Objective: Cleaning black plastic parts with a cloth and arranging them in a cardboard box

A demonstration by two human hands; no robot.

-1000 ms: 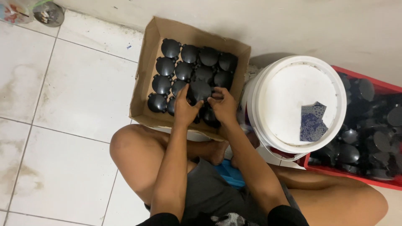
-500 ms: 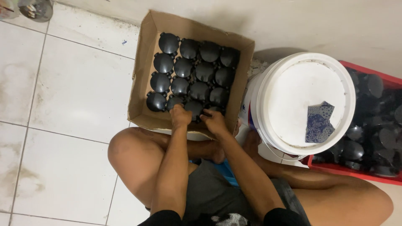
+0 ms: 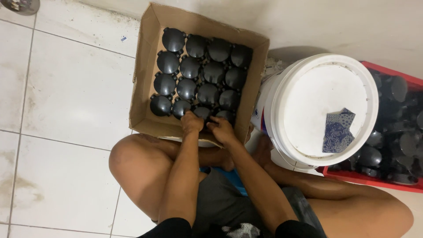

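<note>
A cardboard box [image 3: 142, 72] sits on the tiled floor against the wall, filled with several round black plastic caps [image 3: 198, 68] laid in rows. My left hand [image 3: 191, 123] rests on a black cap in the box's nearest row, fingers curled over it. Close beside it, my right hand [image 3: 221, 130] presses on the neighbouring black cap [image 3: 227, 115] by the near wall of the box. Both hands touch the caps; their fingertips are partly hidden by the box edge.
A white bucket [image 3: 324, 108] with a closed lid stands right of the box, a blue patterned cloth [image 3: 336, 130] lying on its lid. A red crate [image 3: 387, 178] with more black caps is at far right. My bent legs sit under the box's near edge.
Both hands have drawn back from the middle of the box to its nearest row. The view has shifted so the box sits higher in the picture.
</note>
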